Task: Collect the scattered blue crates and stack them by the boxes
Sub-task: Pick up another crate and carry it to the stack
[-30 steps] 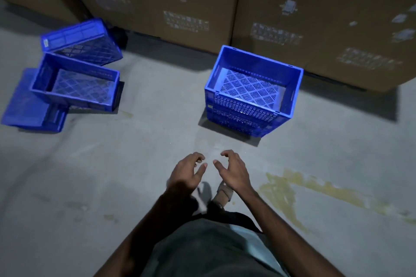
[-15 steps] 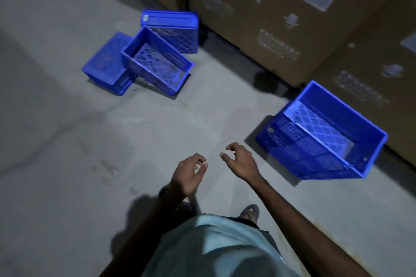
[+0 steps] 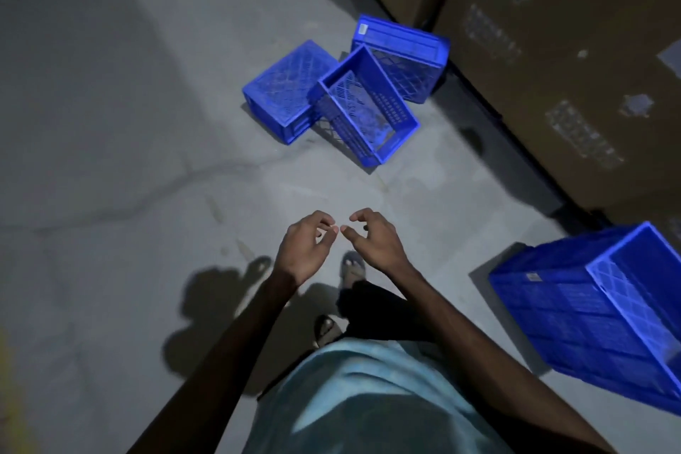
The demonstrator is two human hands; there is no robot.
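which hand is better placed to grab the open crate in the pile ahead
Right, probably: the right hand is empty and lines up with the open-topped blue plastic crate; the left hand, also empty, sits further left.

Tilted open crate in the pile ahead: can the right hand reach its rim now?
Probably not yet: the right hand hangs empty, well short of the tilted crate. Only bare floor lies between them, so a step forward should do.

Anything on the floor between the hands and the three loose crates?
Nothing visible. Only bare floor lies between the left hand, the right hand and the crates. The nearest crate is tilted, leaning on a neighbour.
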